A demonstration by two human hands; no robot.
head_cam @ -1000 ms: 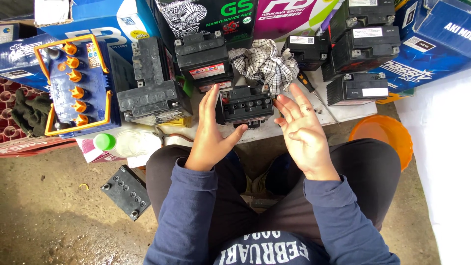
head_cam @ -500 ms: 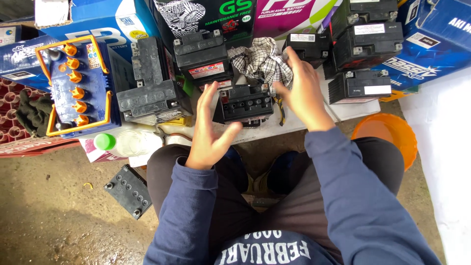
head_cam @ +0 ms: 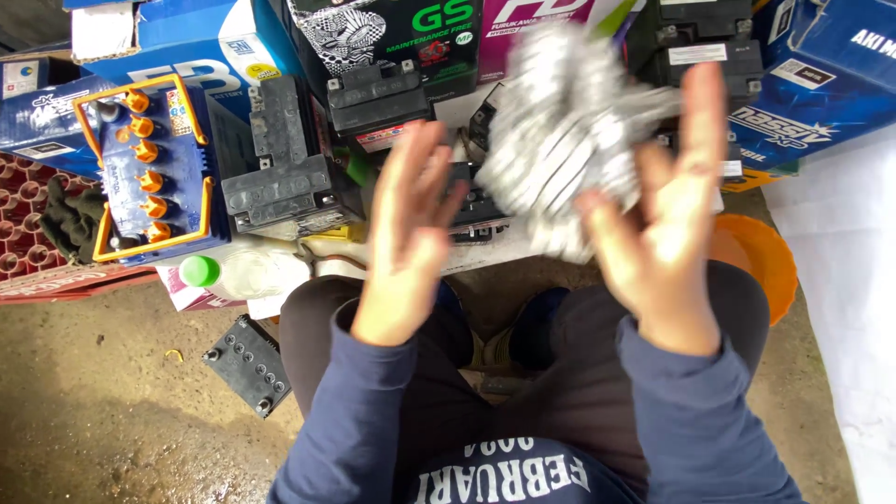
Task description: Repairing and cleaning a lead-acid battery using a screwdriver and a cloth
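Observation:
My right hand [head_cam: 658, 219] is raised in front of me, gripping a checked black-and-white rag [head_cam: 560, 140] that is blurred by motion. My left hand [head_cam: 406, 233] is lifted beside it, palm toward the rag, fingers apart and holding nothing. Behind and below both hands a small black battery [head_cam: 476, 201] sits on the low white surface, partly hidden by my left hand and the rag. I sit with my knees drawn up in dark trousers.
A blue battery with orange caps [head_cam: 149, 168] and several black batteries [head_cam: 280, 168] stand at left and behind. Blue and black cartons line the back. A green-capped plastic bottle [head_cam: 233, 273], a black battery lid [head_cam: 247, 364] on the dirt floor, and an orange bowl [head_cam: 761, 261] lie nearby.
My right hand reached to the rag at the back, took hold of it and lifted it toward me. My left hand rose off the small black battery and opened.

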